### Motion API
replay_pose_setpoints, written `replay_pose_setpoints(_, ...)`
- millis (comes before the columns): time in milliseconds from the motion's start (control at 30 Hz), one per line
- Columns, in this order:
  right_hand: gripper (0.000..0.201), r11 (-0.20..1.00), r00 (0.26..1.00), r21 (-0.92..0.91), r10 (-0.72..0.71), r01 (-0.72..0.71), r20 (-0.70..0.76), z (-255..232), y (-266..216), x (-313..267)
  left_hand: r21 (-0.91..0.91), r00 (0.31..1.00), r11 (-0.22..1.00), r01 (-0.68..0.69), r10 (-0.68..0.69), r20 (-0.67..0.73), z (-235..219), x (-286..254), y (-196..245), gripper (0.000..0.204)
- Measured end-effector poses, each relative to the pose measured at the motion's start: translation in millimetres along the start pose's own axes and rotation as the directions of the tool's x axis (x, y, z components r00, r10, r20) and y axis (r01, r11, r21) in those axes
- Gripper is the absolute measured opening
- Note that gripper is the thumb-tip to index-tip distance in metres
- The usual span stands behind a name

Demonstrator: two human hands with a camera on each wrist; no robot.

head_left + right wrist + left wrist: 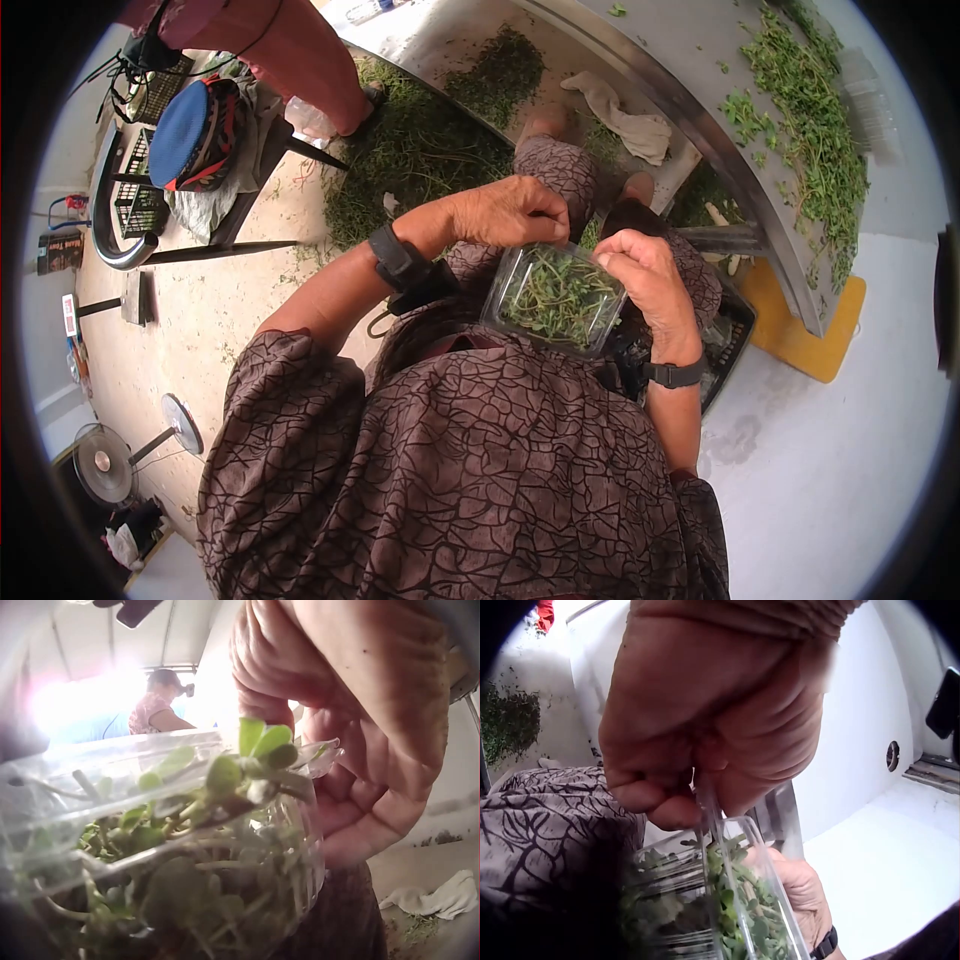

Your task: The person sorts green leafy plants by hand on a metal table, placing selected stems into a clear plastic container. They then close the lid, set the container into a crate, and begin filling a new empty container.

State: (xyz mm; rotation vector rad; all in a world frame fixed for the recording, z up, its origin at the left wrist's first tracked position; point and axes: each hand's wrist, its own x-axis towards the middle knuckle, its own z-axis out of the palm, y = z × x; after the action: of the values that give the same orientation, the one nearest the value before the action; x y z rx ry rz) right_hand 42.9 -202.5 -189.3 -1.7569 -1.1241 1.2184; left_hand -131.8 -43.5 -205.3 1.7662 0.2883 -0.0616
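A clear plastic box (555, 300) full of green leafy stems rests on the lap, its lid lying over the stems. My left hand (510, 212) pinches the box's far left edge with curled fingers. In the left wrist view, that hand (720, 712) grips the rim where lid and base of the box (750, 900) meet. My right hand (650, 285) holds the far right corner, thumb on top. In the right wrist view, a sprig (255, 761) pokes out between lid and base beside the right hand (352, 735).
A metal table (690, 110) with a long heap of greens (810, 140) stands at the upper right. More greens (410, 160) cover the floor ahead. A chair (240, 215) holds a blue-topped bag (180, 135). Another person's leg (310, 60) is at the upper left. A black crate (735, 350) sits beside the lap.
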Motion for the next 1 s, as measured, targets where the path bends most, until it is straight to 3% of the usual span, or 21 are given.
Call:
replay_pose_setpoints(133,0.014,0.998,0.998,-0.004,0.057,-0.057,0.002,-5,-6,-4,-0.119,0.996,0.989,0.086,-0.083,0.034,-7,-2,2,0.022)
replay_pose_setpoints(533,0.01,0.999,0.999,0.003,-0.046,0.046,-0.011,-2,-7,-6,-0.159,0.999,0.987,0.012,-0.006,0.035,-4,-7,1,0.015)
replay_pose_setpoints(667,0.009,0.998,1.0,0.059,0.015,-0.015,-0.002,-2,-3,-7,-0.172,0.999,0.985,0.032,-0.026,0.034,0,-7,2,0.012)
replay_pose_setpoints(833,0.013,0.999,0.993,0.018,-0.048,0.05,-0.104,2,5,-6,-0.147,0.996,0.989,0.0,-0.014,-0.09,7,0,-15,0.014)
replay_pose_setpoints(900,0.019,0.999,0.994,0.04,-0.018,0.022,-0.112,1,15,-7,-0.164,0.994,0.986,0.029,-0.046,-0.102,7,1,-18,0.015)
replay_pose_setpoints(1000,0.031,0.974,0.997,0.223,0.04,-0.024,-0.068,-7,31,-12,-0.231,0.994,0.971,0.054,-0.074,-0.08,2,-1,-19,0.019)
